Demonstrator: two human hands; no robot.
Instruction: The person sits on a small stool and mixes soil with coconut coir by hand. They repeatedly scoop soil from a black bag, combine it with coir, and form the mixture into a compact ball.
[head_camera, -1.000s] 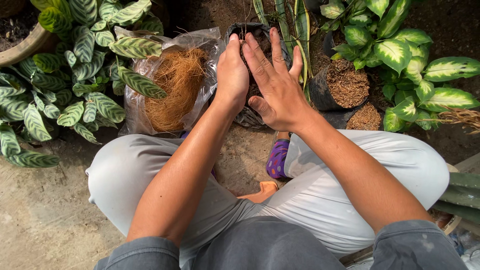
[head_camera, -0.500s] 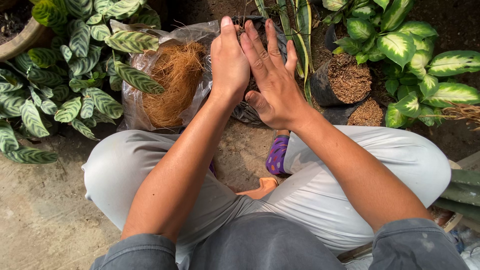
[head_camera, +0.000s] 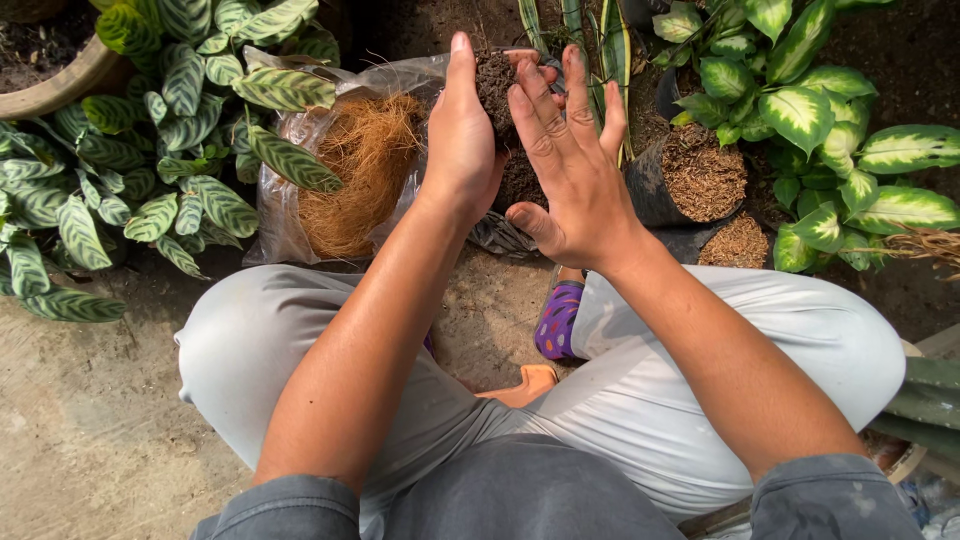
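The left hand (head_camera: 462, 140) and right hand (head_camera: 570, 165) are cupping a dark soil clump (head_camera: 495, 85) between flat, open palms; it is being pressed, unpotted; a bag of coconut fibre (head_camera: 360, 170) is lying just left of them.

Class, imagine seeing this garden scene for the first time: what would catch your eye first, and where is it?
First, the two hands at top centre: the left hand and right hand cup a dark clump of soil between them. Just left lies a clear bag of orange-brown coconut fibre. Striped green leaves fill the left side.
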